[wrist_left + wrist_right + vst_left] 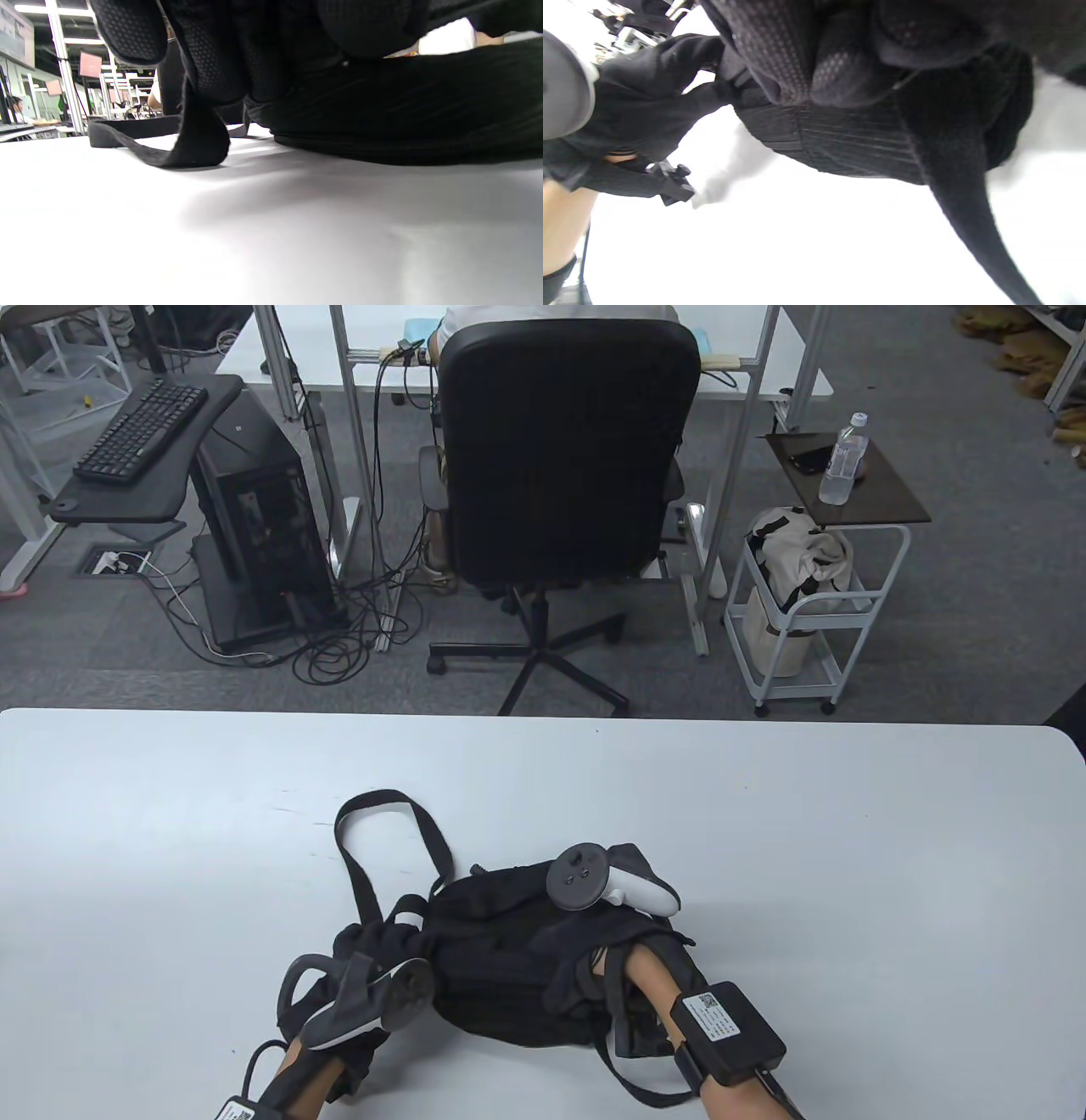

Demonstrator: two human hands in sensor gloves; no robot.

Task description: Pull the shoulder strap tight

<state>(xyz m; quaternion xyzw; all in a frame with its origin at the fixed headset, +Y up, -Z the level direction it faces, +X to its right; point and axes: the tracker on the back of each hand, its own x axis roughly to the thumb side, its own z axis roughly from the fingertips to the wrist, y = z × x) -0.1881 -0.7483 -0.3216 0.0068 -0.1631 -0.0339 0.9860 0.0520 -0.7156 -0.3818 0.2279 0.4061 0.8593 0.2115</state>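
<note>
A white table (pixel 848 831) carries 1 black backpack (pixel 501 959), its strap (pixel 365 848) looped flat.

no text can be read; the label on the right wrist box (pixel 717 1016) is too small.

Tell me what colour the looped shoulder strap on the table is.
Black. The shoulder strap shows best in the table view, looping against the white table.

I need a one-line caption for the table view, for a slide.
Two gloved hands, left hand and right hand, work on a black backpack lying on a white table.
</note>
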